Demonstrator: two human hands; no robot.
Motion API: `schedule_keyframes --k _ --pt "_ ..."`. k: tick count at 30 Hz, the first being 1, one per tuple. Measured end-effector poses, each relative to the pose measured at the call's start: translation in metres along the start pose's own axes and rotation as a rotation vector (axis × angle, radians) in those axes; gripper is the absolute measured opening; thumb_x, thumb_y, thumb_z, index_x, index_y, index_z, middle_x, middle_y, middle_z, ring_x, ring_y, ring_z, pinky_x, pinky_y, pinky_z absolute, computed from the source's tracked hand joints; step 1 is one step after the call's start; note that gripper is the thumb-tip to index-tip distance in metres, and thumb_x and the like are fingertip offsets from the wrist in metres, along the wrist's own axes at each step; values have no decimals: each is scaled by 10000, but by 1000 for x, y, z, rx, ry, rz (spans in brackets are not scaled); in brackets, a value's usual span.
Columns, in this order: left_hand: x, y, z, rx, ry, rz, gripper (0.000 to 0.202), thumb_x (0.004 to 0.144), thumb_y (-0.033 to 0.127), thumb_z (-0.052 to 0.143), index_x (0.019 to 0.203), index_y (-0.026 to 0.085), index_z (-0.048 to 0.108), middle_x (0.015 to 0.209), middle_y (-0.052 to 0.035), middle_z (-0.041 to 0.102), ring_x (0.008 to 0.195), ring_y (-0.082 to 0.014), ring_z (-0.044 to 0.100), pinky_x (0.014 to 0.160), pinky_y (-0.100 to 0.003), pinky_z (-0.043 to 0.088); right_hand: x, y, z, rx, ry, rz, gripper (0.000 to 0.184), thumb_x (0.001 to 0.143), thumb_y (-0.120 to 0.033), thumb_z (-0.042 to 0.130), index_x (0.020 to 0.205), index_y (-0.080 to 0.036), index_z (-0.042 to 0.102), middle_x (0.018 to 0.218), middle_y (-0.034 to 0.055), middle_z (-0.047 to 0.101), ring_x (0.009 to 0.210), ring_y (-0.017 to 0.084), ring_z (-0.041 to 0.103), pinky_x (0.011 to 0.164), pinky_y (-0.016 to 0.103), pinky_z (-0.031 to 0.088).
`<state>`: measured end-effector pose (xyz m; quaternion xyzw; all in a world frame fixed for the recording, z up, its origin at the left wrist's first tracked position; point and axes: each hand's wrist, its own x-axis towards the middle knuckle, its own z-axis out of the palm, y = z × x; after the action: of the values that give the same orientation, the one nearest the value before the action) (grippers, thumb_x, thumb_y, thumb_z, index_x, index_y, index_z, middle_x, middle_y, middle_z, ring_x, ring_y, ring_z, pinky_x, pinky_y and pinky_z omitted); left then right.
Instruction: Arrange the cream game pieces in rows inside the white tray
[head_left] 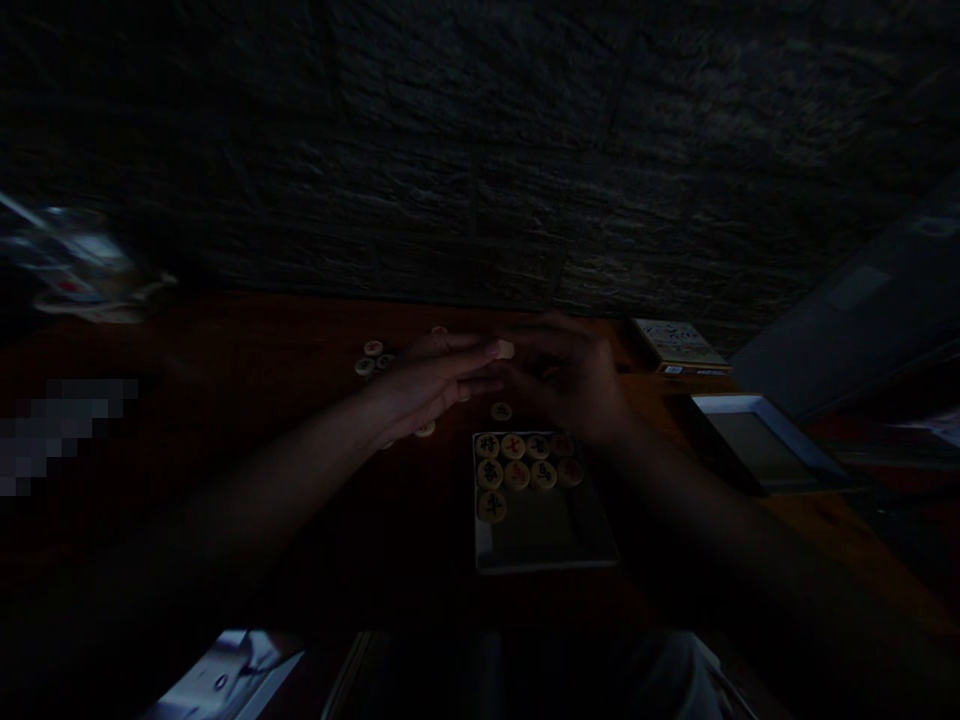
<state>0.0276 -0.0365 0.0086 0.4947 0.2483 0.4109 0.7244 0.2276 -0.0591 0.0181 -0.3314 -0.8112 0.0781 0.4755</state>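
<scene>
Over the table, a pale round Chinese chess piece (505, 350) is seen at the meeting point of my two hands. My right hand (574, 370) is curled with its fingertips closed around the piece, though dimness blurs the exact grip. My left hand (435, 378) reaches in from the left, fingers stretched out and one fingertip touching the piece. Below them lies a shallow box tray (540, 535), its upper rows filled with several pieces marked in red or black, plus a single black piece (492, 506) at the left of the third row.
Loose pieces lie left of my left hand, such as one red-marked piece (373, 348). Another piece (501, 411) rests just above the tray. At right are a printed box (679, 345) and an open lid (757, 440). A stone wall (480, 150) stands behind the table.
</scene>
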Motion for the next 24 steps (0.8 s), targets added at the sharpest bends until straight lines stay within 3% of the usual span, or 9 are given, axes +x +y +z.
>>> schedule_keyframes --k 6,11,15,20,24 --pt "-4 3 9 190 125 92 174 913 326 767 991 174 802 1024 -80 804 962 -189 764 912 -312 605 0 2 2 17 35 118 301 868 -272 805 1158 -196 807 1023 78 740 802 164 686 677 282 545" --pt "-9 8 15 431 250 167 221 894 312 781 1068 176 763 993 -77 817 862 -188 778 736 -261 609 1 3 7 313 18 350 276 888 -355 779 1102 -184 818 954 72 812 793 178 736 732 295 573" --pt "-8 2 11 589 249 262 348 829 367 835 1112 180 756 933 -78 818 797 -201 774 596 -234 568 3 -1 8 412 35 506 349 790 -461 862 969 -163 828 848 67 807 649 146 685 585 245 523" --pt "-5 -6 5 597 171 394 343 763 298 882 1070 179 787 1012 -82 821 918 -207 780 854 -310 616 4 -6 10 483 52 606 421 675 -522 923 805 -142 800 661 30 732 526 109 601 488 212 473" --pt "-7 -1 8 560 204 323 376 776 309 876 1124 191 797 1021 -87 825 894 -215 783 824 -325 624 4 -4 10 547 40 632 399 721 -539 887 808 -157 810 703 37 747 559 110 617 510 208 500"
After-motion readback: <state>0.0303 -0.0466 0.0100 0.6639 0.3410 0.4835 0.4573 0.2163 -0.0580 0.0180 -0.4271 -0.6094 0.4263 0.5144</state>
